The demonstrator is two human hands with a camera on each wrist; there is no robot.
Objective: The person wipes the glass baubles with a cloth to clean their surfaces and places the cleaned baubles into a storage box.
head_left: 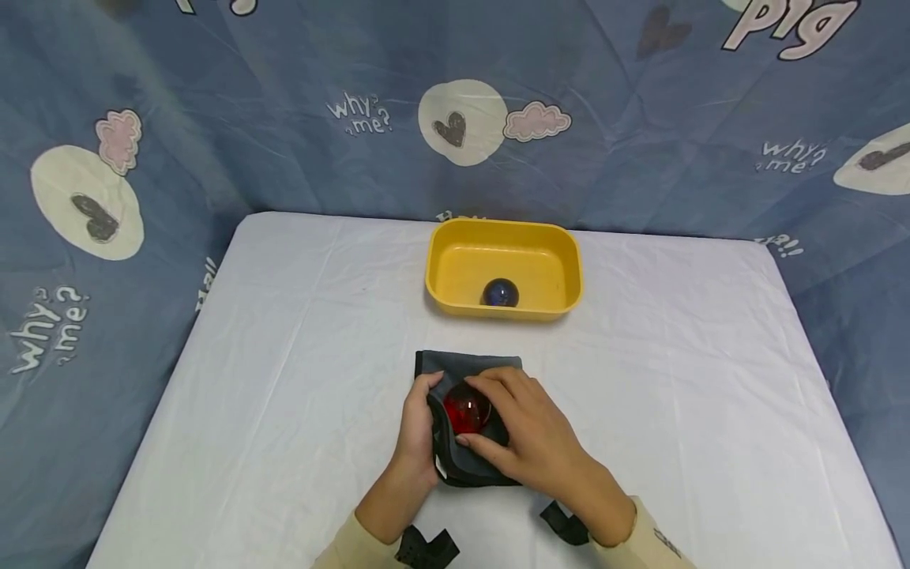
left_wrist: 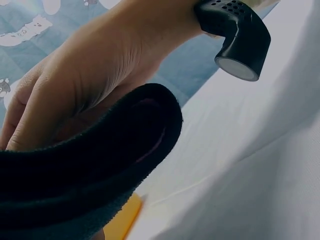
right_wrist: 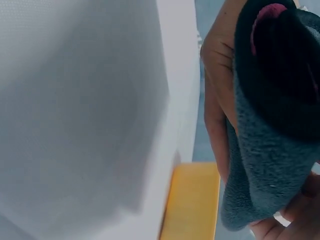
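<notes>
My left hand (head_left: pixel 415 438) grips the left edge of a folded dark grey cloth (head_left: pixel 465 365) with black trim, its thumb lying over the top. A glossy red ball (head_left: pixel 467 412) rests against the cloth, between the two hands. My right hand (head_left: pixel 536 431) holds the ball from the right, with fingertips above it and thumb below. Both wrist views show the cloth's thick folded layers close up, and there the red ball is hidden.
Beyond the cloth, near the table's far edge, stands a yellow tray (head_left: pixel 505 313) with a dark blue ball (head_left: pixel 501 292) inside. A white cloth covers the table (head_left: pixel 306 395). Blue printed fabric (head_left: pixel 284 142) hangs behind and at both sides.
</notes>
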